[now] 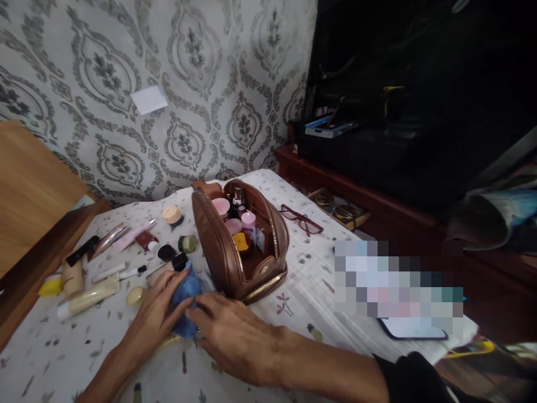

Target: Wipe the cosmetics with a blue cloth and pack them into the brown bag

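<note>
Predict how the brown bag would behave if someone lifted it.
The bag would probably keep its shape, since its walls stand up around an open mouth. It may feel fairly heavy, with several jars inside. Tilted, it could spill some, its top being unzipped.

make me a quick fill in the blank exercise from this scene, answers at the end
1. The left hand and right hand hold a crumpled cloth-like bundle coloured ____.
2. In the picture, the open brown leather-look bag stands to the ____ of the long cream tube.
3. The bag's front metal zipper is ____-coloured.
4. A pair of ____ with thin dark-red frames lies beside the bag.

Missing words: blue; right; gold; glasses
</note>
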